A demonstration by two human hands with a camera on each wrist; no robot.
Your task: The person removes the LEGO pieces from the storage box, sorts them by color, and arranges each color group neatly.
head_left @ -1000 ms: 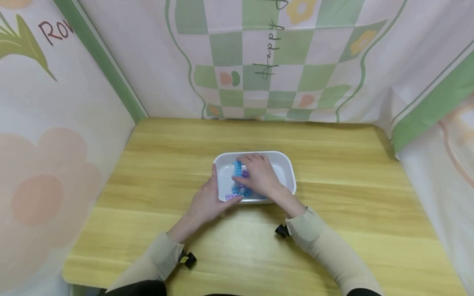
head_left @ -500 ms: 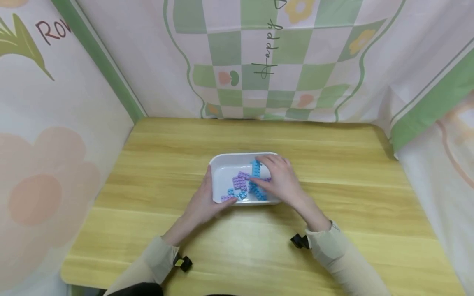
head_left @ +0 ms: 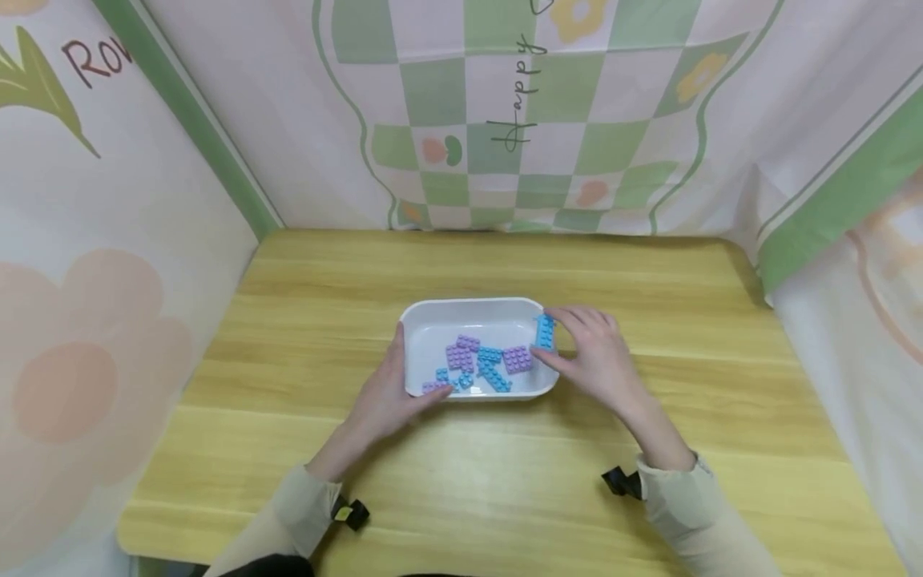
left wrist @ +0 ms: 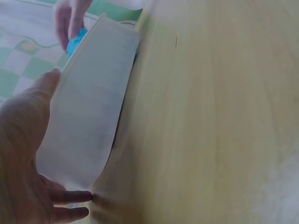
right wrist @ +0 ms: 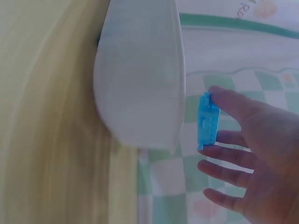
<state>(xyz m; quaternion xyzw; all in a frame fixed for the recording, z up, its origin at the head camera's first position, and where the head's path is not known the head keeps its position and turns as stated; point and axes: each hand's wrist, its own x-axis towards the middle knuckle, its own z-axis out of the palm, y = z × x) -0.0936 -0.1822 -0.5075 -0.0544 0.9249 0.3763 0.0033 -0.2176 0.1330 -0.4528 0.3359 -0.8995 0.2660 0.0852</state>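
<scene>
In the head view a white plastic tray (head_left: 469, 301) holds several purple building bricks (head_left: 517, 360) and blue building bricks (head_left: 493, 377). My left hand (head_left: 378, 405) grips the tray's left end, its thumb over the near rim and its fingers along the side. Above the tray's right end, my right hand (head_left: 602, 361) pinches a blue building brick (head_left: 546, 332) between thumb and fingertips. The right wrist view has this held blue brick (right wrist: 208, 122) just above the rim, apart from the tray wall (right wrist: 140, 79).
The tray stands on a wooden table (head_left: 461, 481). A patterned cloth (head_left: 534, 160) hangs at the table's back edge, with more cloth at both sides. Small black devices are strapped at the left cuff (head_left: 351, 514) and right cuff (head_left: 622, 482).
My right hand has carried the blue brick rightward, from over the bricks to the tray's right end, uncovering the bricks below. My left hand keeps its hold, shifting slightly left with the tray.
</scene>
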